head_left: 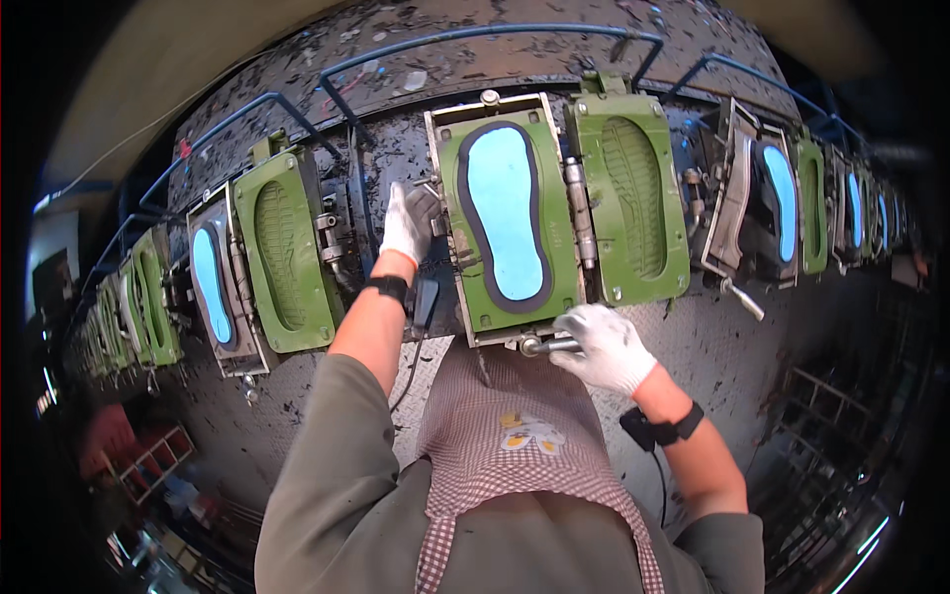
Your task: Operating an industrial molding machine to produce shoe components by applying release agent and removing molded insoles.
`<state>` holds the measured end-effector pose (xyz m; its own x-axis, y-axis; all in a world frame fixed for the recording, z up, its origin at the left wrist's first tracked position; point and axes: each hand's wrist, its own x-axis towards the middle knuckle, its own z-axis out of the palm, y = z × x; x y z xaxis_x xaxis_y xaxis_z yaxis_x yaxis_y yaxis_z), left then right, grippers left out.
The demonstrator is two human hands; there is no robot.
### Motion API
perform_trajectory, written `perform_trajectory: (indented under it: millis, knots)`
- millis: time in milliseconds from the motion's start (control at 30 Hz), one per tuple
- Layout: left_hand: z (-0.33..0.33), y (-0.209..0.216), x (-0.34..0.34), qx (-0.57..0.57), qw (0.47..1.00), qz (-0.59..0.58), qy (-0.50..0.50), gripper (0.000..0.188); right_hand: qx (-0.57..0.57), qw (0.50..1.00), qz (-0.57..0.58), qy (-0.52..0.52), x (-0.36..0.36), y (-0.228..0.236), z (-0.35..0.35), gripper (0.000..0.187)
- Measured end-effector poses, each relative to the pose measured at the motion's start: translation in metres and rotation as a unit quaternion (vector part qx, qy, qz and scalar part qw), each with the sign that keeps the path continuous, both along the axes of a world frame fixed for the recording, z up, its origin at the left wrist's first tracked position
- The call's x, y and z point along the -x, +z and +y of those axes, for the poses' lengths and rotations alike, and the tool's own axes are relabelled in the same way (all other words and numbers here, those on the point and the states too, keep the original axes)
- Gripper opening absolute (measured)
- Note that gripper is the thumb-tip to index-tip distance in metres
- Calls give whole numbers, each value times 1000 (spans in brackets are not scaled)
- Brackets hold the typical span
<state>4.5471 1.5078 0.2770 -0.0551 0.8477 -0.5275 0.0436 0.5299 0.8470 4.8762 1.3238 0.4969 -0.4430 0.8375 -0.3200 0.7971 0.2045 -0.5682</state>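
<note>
In front of me an open green shoe-sole mold [556, 198] holds a sole with a bright blue face [507, 213] and a dark rim. My left hand [409, 223], in a white glove, lies by the mold's left side with its fingers stretched out, close to a small metal pin. Gloved in white too, my right hand [600, 348] has its fingers closed around a metal lever handle [559, 346] at the mold's near edge. Hinged to the right is the other mold half [633, 203], green with a ridged tread cavity.
More opened molds line the bench on both sides, such as a green tread half [282, 252] at left and a blue-faced sole [780, 203] at right. A blue rail [495, 31] runs behind them. Dark scraps litter the surface beyond. Metal racks [836, 396] stand at lower right.
</note>
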Motion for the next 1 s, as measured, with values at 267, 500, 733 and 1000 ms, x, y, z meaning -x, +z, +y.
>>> perform_trajectory:
  millis: [267,500,733,1000]
  knots:
    - [-72,12,-19,-26,970,232,-68,48,-19,941,74,-330,-119,26,-57,24]
    - [-86,-78,-31,112,918,-296,238,32,-196,943,-52,-264,-222,36,-32,18]
    - [-73,74,-57,-239,837,489,59,42,-315,878,-265,-242,-369,-12,63,17]
    - [-173,212,-412,-515,693,180,-471,48,-218,912,-336,-82,-400,-66,187,18]
